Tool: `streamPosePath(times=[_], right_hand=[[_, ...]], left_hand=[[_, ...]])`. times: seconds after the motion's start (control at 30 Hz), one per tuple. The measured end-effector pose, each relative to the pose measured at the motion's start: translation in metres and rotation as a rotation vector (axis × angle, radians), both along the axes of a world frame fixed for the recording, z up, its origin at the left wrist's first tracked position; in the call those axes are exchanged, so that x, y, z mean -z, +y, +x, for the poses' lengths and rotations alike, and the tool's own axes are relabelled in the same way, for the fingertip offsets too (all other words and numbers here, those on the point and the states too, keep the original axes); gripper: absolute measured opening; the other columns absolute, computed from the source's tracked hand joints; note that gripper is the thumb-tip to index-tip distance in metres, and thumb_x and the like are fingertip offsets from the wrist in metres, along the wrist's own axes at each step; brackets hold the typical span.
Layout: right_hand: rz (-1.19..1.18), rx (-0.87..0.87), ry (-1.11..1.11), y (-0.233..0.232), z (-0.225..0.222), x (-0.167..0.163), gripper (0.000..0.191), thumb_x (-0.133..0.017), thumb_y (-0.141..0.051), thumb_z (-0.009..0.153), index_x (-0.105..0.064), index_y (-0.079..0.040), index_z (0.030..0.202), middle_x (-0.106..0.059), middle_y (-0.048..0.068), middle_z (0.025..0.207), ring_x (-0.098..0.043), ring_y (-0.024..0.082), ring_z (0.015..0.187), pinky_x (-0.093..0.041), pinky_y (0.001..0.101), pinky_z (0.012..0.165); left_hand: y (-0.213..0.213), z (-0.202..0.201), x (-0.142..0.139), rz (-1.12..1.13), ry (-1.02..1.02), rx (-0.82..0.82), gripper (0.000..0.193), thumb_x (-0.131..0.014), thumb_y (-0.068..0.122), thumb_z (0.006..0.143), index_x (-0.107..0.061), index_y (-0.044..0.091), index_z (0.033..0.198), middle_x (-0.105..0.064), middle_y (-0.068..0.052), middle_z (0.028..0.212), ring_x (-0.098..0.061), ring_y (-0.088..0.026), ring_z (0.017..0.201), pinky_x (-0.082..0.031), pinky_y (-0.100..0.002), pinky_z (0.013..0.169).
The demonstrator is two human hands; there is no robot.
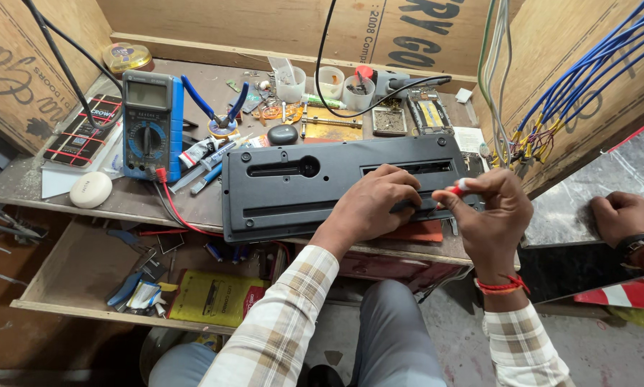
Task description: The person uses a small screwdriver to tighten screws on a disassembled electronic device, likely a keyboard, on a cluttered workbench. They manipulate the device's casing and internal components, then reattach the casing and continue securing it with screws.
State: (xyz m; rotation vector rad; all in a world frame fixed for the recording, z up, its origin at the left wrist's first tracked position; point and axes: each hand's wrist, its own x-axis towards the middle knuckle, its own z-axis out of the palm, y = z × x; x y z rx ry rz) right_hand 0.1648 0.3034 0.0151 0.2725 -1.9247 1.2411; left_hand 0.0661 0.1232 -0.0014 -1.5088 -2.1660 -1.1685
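Plywood walls close in a cluttered table [193, 208]. Right hand [490, 218] pinches a red-handled tool [460, 188] at the panel's right end; its tip is hidden, so I cannot tell where it bears. Left hand [376, 204] presses flat on the black panel [300, 190], fingers closed over its right part. That panel overhangs the table's front edge, so a hard push could tip it, or the tool could slip into the left fingers. Multimeter [150, 125] sits toward the left edge
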Motion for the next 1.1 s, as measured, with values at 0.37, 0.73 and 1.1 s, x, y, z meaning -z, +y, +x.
streamPosePath(times=[0.37,0.73,1.1], right_hand=[[0.022,-0.014,-0.03,0.0,0.006,-0.011,0.036,-0.08,0.013,0.082,-0.051,0.001,0.1,-0.059,0.01,0.104,-0.064,0.014,0.092,-0.062,0.0312,0.088],[-0.001,-0.172,-0.102,0.01,0.001,-0.001,0.032,-0.074,0.011,0.09,-0.052,-0.002,0.11,-0.067,0.016,0.117,-0.071,0.019,0.111,-0.064,0.0311,0.096],[-0.104,-0.181,-0.157,0.009,0.003,0.001,0.025,-0.069,0.011,0.091,-0.053,-0.003,0.104,-0.069,0.011,0.108,-0.074,0.014,0.105,-0.066,0.0286,0.09]], left_hand=[[-0.001,0.002,0.0,0.002,-0.002,0.004,0.017,-0.078,0.01,0.078,-0.078,0.013,0.094,-0.071,-0.001,0.116,-0.062,-0.024,0.116,-0.05,-0.036,0.103],[-0.002,0.002,-0.002,-0.011,0.008,-0.016,0.019,-0.078,0.011,0.077,-0.079,0.013,0.096,-0.071,-0.001,0.118,-0.061,-0.024,0.118,-0.049,-0.036,0.104],[-0.003,0.002,-0.002,-0.016,-0.025,-0.01,0.016,-0.077,0.011,0.079,-0.079,0.013,0.095,-0.072,0.001,0.116,-0.062,-0.023,0.117,-0.05,-0.035,0.105]])
